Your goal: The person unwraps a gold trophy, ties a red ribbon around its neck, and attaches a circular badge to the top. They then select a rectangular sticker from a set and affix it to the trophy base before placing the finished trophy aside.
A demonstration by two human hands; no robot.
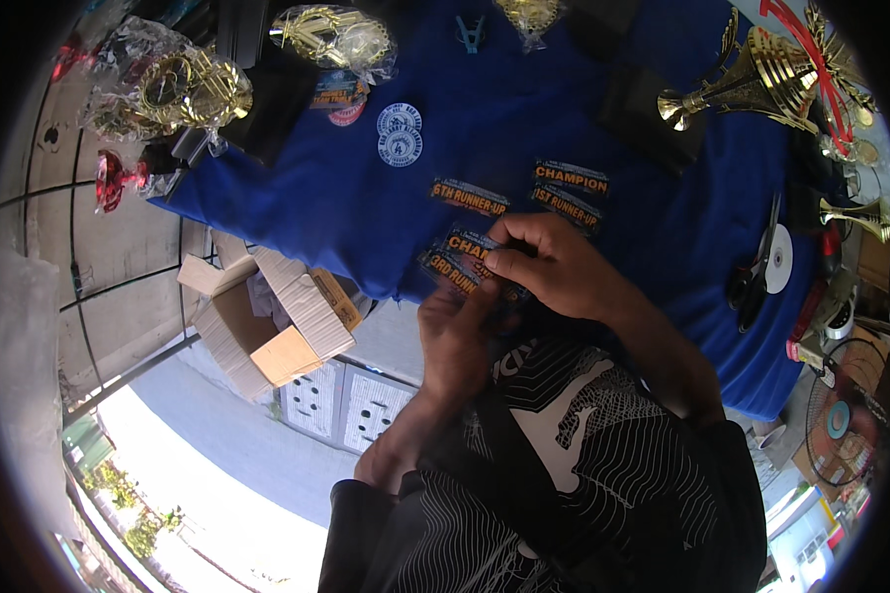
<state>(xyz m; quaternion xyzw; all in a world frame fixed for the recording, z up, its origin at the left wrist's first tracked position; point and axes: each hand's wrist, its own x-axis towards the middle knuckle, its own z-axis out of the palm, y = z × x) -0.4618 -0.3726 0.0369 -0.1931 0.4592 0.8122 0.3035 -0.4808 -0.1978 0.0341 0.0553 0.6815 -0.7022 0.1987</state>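
Both my hands are together above the near edge of a blue cloth [307, 203], closed on small dark printed labels [455, 272] with orange lettering. My left hand [455, 331] grips them from below, its fingers partly hidden behind them. From the right, my right hand [554, 267] pinches the upper label between thumb and fingers. Just beyond the hands lie three similar labels: one label [470, 196] on the left, another label [572, 177] at the right, and a third label [567, 206] below that one. Farther left is a round white-and-blue sticker sheet [400, 134].
Gold trophies [193, 89] in clear plastic stand at the far left, and a large gold trophy [752, 84] lies far right. Black scissors [756, 272] rest beside a white disc [779, 259]. An open cardboard box [267, 321] is at lower left, a fan [841, 420] at right.
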